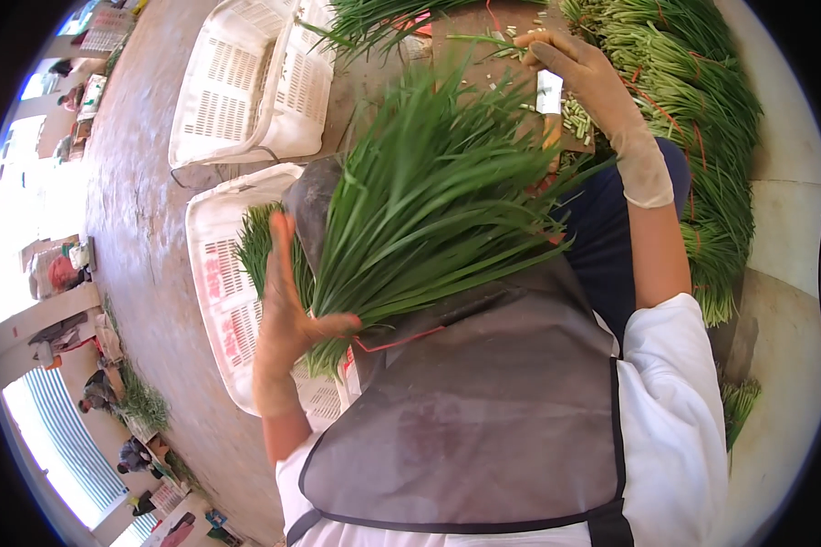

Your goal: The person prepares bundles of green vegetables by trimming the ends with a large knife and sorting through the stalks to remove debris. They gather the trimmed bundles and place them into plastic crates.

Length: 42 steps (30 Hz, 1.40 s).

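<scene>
A large fanned bunch of garlic chives (429,201) lies across my lap, its leaves partly blurred and its stem ends toward my left. Beside those stem ends my left hand (283,314) is open, fingers stretched upward and thumb reaching over the stems. A thin red tie (401,340) trails from there over my apron (465,428). Farther off on the right, my gloved right hand (579,77) is closed, pinching a few chive stalks (483,40) at its fingertips. Just below that hand a flat, bright blade (549,92) with a yellowish handle stands on the board.
Tied chive bundles (693,118) are piled along the right. More chives (392,16) lie at the far edge of the brown board (465,68), among cut stem pieces. White plastic crates (223,87) stand at left, one (219,301) holding chives. People work across the floor (146,228).
</scene>
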### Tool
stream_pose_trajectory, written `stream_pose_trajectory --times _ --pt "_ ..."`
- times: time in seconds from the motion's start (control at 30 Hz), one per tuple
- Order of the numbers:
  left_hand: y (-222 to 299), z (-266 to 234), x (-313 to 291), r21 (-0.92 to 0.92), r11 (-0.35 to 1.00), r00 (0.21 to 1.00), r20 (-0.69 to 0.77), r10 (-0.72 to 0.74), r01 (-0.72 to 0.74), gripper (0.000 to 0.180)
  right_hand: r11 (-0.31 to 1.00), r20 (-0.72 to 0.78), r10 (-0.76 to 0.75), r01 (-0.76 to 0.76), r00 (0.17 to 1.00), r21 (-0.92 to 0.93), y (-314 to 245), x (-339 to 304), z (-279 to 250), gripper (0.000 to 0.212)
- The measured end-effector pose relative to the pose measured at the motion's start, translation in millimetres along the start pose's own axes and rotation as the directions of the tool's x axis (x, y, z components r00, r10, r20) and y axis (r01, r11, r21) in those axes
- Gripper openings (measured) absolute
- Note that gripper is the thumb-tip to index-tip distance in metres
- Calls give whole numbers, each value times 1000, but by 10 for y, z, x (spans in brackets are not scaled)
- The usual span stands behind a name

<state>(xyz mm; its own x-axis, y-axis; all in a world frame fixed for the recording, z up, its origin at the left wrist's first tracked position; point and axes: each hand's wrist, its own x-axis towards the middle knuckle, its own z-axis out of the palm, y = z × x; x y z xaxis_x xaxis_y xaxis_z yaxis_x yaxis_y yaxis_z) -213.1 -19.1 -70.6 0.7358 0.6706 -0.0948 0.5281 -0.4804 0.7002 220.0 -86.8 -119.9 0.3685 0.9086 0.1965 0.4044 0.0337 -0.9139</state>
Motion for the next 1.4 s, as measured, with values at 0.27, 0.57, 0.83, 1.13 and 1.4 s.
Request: stream_pose_trajectory --times 0.27,0.57,0.83,1.13,1.4 --pt "101 321 -350 345 907 954 92 -287 239 115 788 77 -569 569 819 -234 -645 39 460 45" --pt "297 -940 -246 995 85 893 -88 441 55 71 419 450 345 293 824 -859 212 -37 600 30" --pt "819 -1855 351 808 -430 684 47 728 403 41 639 -72 -735 653 674 -407 -1489 378 96 86" --pt "1827 -1963 1171 747 -396 366 218 905 535 44 806 216 -575 501 790 314 -1999 838 803 113" --pt "1264 -987 1456 -352 686 694 -649 311 -636 76 778 -18 -572 550 820 304 -2433 630 648 75"
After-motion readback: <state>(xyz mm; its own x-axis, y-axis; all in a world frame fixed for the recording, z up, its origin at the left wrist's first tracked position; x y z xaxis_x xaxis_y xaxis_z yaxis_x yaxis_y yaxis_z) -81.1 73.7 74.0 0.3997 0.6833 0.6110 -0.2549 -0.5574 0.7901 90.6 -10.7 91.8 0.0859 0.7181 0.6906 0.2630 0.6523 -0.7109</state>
